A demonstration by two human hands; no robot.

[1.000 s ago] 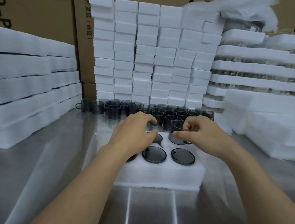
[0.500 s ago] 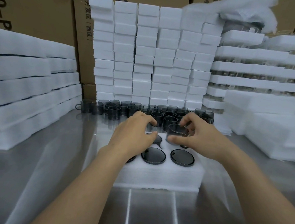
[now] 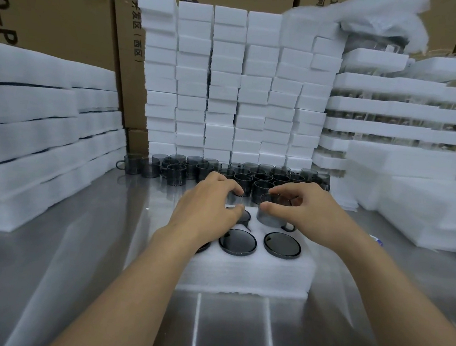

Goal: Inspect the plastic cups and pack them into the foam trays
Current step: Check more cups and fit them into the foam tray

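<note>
Right hand (image 3: 308, 214) pinching smoky cup (image 3: 271, 218) — on foam tray (image 3: 240, 277), left hand (image 3: 205, 208) alongside

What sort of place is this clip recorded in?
Most likely a factory packing station: tall stacks of white foam trays, printed cardboard cartons behind them, and a batch of identical smoky plastic cups waiting on a steel table.

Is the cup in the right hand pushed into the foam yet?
Not fully. The cup stands above the foam tray, right hand gripping its top.
</note>
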